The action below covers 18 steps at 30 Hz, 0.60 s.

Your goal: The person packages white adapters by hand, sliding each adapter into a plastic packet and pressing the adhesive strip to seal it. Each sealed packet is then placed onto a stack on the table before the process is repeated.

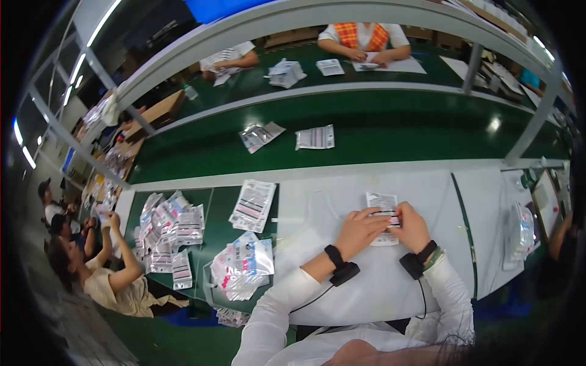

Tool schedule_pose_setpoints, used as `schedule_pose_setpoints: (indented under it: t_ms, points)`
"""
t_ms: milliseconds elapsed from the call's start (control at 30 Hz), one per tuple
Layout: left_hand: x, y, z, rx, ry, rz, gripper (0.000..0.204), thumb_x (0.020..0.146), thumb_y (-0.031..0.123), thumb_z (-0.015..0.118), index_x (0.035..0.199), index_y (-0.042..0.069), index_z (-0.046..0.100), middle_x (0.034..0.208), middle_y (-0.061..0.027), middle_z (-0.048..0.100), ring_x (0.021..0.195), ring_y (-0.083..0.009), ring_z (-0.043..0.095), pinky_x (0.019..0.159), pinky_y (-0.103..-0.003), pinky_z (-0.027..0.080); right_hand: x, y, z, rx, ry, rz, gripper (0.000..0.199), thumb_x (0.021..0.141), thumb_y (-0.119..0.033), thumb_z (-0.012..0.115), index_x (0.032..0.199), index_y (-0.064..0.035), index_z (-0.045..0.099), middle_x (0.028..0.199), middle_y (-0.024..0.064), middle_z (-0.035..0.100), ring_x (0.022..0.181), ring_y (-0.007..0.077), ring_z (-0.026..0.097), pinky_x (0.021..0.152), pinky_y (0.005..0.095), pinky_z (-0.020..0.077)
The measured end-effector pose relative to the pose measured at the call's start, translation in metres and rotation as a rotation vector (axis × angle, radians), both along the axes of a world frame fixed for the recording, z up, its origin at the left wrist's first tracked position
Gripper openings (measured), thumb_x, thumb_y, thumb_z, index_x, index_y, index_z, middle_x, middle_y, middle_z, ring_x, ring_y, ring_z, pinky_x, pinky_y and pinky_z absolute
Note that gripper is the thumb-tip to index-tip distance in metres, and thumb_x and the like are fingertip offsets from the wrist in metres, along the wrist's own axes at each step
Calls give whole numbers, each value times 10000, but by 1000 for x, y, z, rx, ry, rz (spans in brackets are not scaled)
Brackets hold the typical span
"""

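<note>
On the white work surface (323,293), a flat silver-white printed packet (382,200) lies in front of me. My left hand (361,232) rests across its middle, fingers stretched out and lying flat. From the right, my right hand (415,228) grips the packet's right edge with curled fingers, its fingertips close to those of the left. The packet's far end and near end show beyond my fingers; its middle is partly covered. Black straps with small dark boxes and cables are on both wrists.
Left of me lie a heap of packets (171,222), a stack of flat packets (253,206) and a pile (244,265). Two packets lie on the green belt (427,122) beyond. Clear-wrapped packets (520,232) stand right. Co-workers sit across and left. A metal frame (305,89) spans ahead.
</note>
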State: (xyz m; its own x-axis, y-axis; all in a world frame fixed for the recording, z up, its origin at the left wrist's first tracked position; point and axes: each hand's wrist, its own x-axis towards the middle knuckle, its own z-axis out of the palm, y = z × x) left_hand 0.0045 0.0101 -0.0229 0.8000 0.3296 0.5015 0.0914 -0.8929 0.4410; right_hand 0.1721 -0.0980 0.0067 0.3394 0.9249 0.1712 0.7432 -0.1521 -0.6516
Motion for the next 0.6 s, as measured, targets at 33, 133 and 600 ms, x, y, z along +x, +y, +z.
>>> schedule_pose_setpoints:
  t_ms: [33, 133, 600]
  points:
    - [-2, -4, 4, 97, 27, 33, 290, 829, 194, 632, 1115, 201, 678, 1207, 84, 630, 1155, -199, 531, 886, -380, 423, 2, 1, -4, 14, 9, -33, 347, 716, -144, 739, 919, -76, 466, 759, 82, 546, 687, 297, 587, 606, 383, 477]
    - [3, -13, 20, 301, 80, 106, 311, 805, 162, 615, 1113, 179, 656, 1178, 67, 622, 1131, -195, 534, 896, -382, 409, 3, -3, -7, -5, 46, 32, 322, 716, -101, 712, 925, -76, 468, 724, 76, 545, 675, 299, 584, 602, 379, 475]
    - [43, -14, 25, 468, 145, 401, 176, 773, 177, 583, 939, 132, 548, 904, -26, 531, 900, -194, 526, 771, -356, 376, -1, -3, -11, 48, -39, 132, 226, 728, -46, 594, 926, -76, 490, 817, 98, 616, 738, 305, 614, 627, 395, 490]
